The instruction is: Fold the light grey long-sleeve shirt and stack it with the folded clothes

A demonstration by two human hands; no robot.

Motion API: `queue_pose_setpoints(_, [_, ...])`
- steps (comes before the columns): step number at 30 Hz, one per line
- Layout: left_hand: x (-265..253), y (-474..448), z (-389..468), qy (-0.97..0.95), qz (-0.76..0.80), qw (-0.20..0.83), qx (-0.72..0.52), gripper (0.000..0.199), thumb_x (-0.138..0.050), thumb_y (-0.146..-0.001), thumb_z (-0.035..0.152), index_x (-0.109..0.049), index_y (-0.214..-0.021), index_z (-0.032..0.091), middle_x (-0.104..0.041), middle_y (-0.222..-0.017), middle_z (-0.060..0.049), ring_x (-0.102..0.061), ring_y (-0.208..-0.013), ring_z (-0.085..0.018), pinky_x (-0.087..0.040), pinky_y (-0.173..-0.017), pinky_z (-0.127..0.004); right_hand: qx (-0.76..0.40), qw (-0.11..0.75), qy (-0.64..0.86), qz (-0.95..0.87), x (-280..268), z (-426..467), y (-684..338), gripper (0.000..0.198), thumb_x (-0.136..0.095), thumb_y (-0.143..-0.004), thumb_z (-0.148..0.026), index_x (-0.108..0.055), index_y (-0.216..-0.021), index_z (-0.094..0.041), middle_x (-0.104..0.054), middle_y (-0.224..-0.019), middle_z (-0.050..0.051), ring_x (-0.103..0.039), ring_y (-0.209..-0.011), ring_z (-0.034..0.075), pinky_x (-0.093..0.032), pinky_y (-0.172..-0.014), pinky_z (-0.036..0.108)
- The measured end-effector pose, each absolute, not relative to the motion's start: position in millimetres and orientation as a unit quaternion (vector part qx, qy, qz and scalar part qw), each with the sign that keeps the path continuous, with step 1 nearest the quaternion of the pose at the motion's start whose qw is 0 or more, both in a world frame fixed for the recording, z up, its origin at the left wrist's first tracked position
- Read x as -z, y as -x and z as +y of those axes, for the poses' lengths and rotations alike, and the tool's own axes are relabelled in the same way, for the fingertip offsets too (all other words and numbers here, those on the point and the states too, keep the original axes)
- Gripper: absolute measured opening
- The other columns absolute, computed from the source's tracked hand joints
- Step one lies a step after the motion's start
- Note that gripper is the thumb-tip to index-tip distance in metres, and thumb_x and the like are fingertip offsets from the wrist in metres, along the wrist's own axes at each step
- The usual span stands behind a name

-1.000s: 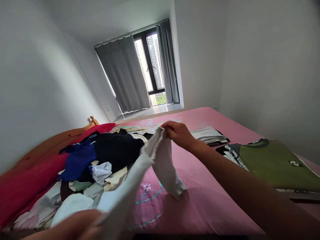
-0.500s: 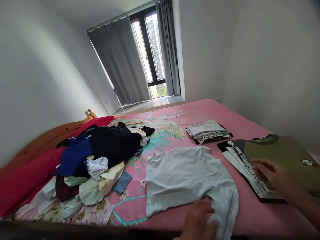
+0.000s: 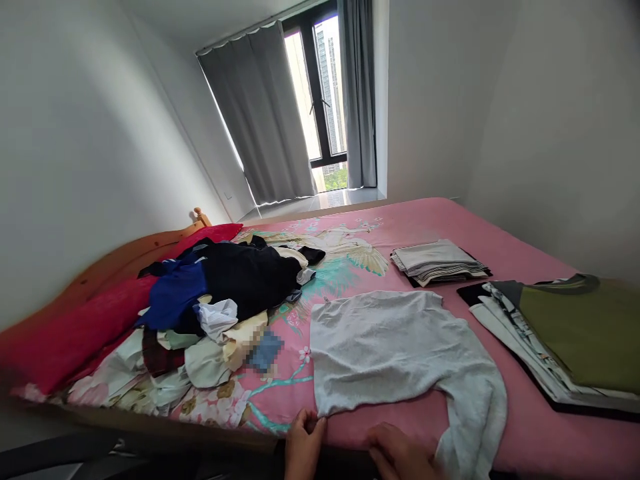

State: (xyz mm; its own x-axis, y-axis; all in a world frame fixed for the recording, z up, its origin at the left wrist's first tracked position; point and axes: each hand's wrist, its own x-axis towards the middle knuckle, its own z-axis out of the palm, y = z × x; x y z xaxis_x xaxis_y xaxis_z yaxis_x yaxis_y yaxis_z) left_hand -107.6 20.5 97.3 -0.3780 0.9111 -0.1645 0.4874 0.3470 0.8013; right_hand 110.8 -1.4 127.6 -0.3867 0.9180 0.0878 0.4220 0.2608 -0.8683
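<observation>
Lying flat on pink bed [image 3: 415,220], centre-front: pale grey shirt [image 3: 390,347], one sleeve trailing to R near edge; L hand [image 3: 304,445] pinching shirt's near-L hem corner; R hand [image 3: 400,457] by near hem, fingers curled, grip can't tell; unsorted clothes heap [image 3: 220,300] to L; folded stacks [image 3: 560,333] to R.
</observation>
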Motion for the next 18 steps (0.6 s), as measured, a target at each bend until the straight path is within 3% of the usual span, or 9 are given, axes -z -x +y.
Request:
queue_pose_setpoints(2, [-89, 114, 22, -0.461, 0.73, 0.34, -0.373, 0.032, -0.06, -0.061, 0.049, -0.06, -0.065, 0.017, -0.063, -0.065, -0.003, -0.059, -0.069, -0.021, -0.045, -0.066, -0.029, -0.355, 0.336, 0.473, -0.733, -122, 1, -117, 0.023, -0.044, -0.084, -0.028, -0.062, -0.097, -0.023, -0.064, -0.097, 0.006, -0.059, -0.092, 0.019, -0.046, -0.082, 0.03])
queue_pose_setpoints(5, [-74, 120, 24, -0.431, 0.694, 0.412, -0.403, 0.052, -0.065, -0.056, 0.057, -0.064, -0.085, 0.014, -0.064, -0.061, -0.003, -0.06, -0.058, -0.018, -0.046, -0.053, -0.026, -0.271, 0.429, 0.599, -0.62, -93, 1, -159, 0.03, -0.046, -0.082, -0.038, -0.057, -0.104, -0.021, -0.061, -0.105, 0.01, -0.057, -0.1, 0.023, -0.046, -0.085, 0.036])
queue_pose_setpoints(7, [-67, 117, 25, -0.402, 0.692, 0.466, -0.376, 0.073, -0.063, -0.051, 0.067, -0.061, -0.098, 0.012, -0.059, -0.049, 0.001, -0.05, -0.037, -0.014, -0.036, -0.036, -0.023, -0.221, 0.484, 0.702, -0.473, -67, -4, -199, 0.043, -0.05, -0.074, -0.051, -0.054, -0.101, -0.018, -0.061, -0.103, 0.014, -0.058, -0.096, 0.026, -0.049, -0.081, 0.039])
queue_pose_setpoints(9, [-66, 112, 27, -0.395, 0.684, 0.507, -0.345, 0.082, -0.058, -0.05, 0.075, -0.058, -0.102, 0.011, -0.054, -0.042, 0.004, -0.038, -0.025, -0.01, -0.023, -0.028, -0.021, -0.228, 0.493, 0.76, -0.356, -42, -13, -235, 0.057, -0.056, -0.063, -0.061, -0.052, -0.097, -0.016, -0.062, -0.098, 0.016, -0.061, -0.091, 0.028, -0.05, -0.08, 0.04])
queue_pose_setpoints(14, [-76, 106, 35, -0.412, 0.649, 0.52, -0.372, 0.067, -0.053, -0.055, 0.078, -0.056, -0.08, 0.016, -0.052, -0.04, 0.005, -0.037, -0.023, -0.008, -0.02, -0.025, -0.018, -0.374, 0.425, 0.739, -0.364, -22, -34, -252, 0.046, -0.062, -0.053, -0.062, -0.06, -0.073, -0.021, -0.069, -0.082, 0.01, -0.064, -0.084, 0.029, -0.051, -0.077, 0.035])
queue_pose_setpoints(18, [-87, 121, 39, -0.361, 0.658, 0.515, -0.414, 0.059, -0.064, -0.054, 0.069, -0.058, -0.081, 0.017, -0.061, -0.056, 0.003, -0.049, -0.032, -0.011, -0.034, -0.026, -0.021, -0.424, 0.473, 0.695, -0.337, -44, -34, -235, 0.038, -0.056, -0.06, -0.058, -0.064, -0.07, -0.022, -0.07, -0.078, 0.005, -0.064, -0.084, 0.028, -0.051, -0.074, 0.033])
